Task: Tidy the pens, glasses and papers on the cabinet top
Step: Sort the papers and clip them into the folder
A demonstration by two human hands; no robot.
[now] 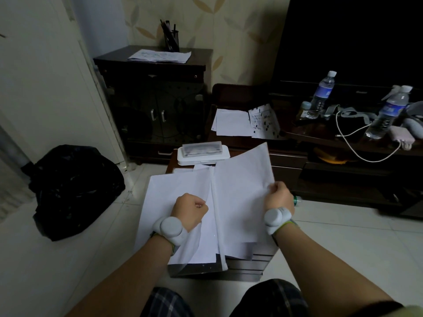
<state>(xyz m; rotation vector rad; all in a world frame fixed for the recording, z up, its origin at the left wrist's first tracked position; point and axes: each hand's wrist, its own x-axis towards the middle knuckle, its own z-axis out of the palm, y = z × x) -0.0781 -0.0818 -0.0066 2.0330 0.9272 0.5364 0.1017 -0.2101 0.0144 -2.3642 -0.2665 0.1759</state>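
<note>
Left hand [189,211] fisted, pinching the left sheets [174,197] at their inner edge; right hand [278,197] curled round the right sheets [242,186], lifted off the low stand [242,268]; glasses case [202,153] at 12 o'clock, touching the papers' far edge; more papers [160,56] and pen pot [171,41] on the cabinet [148,65] at 11 o'clock. Risks: loose lower sheets sliding off at 6 o'clock; creasing from tight grip; case knocked off when squaring.

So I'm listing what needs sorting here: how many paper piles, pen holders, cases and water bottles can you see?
Paper piles: 3, one on the tall cabinet, one on the low unit, one held in both hands
Pen holders: 1
White cases: 1
Water bottles: 2
Total: 7
</note>
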